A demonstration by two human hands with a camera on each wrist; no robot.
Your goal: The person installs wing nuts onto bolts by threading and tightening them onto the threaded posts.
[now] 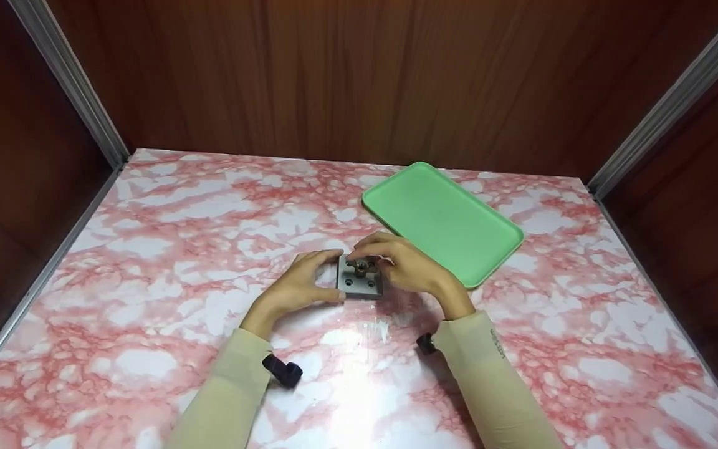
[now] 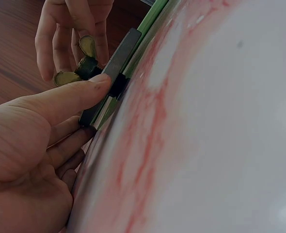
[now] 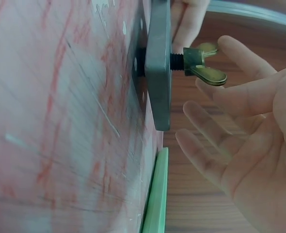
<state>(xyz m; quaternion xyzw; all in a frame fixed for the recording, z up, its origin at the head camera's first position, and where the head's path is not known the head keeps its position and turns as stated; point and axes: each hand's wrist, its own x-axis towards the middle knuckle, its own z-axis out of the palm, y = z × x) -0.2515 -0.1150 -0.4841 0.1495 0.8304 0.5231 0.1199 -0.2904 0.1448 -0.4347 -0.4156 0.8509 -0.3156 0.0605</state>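
A square grey metal plate (image 1: pixel 359 288) with holes sits low over the marbled table, a black threaded bolt through it. On the bolt is a brass wing nut (image 3: pixel 195 63), with a stretch of thread showing between nut and plate. My left hand (image 1: pixel 300 284) grips the plate's left side, thumb at the near edge and fingers at the far one; the left wrist view shows the thumb (image 2: pixel 80 94) on the plate. Around the wing nut my right hand (image 1: pixel 406 265) is spread with loosely bent fingers; in the right wrist view one fingertip is beside a wing, contact unclear.
A green tray (image 1: pixel 446 224) lies behind and to the right of the plate, close to my right hand. Brown wood-grain panels (image 1: pixel 334 81) with metal corner rails stand around the back and sides of the table.
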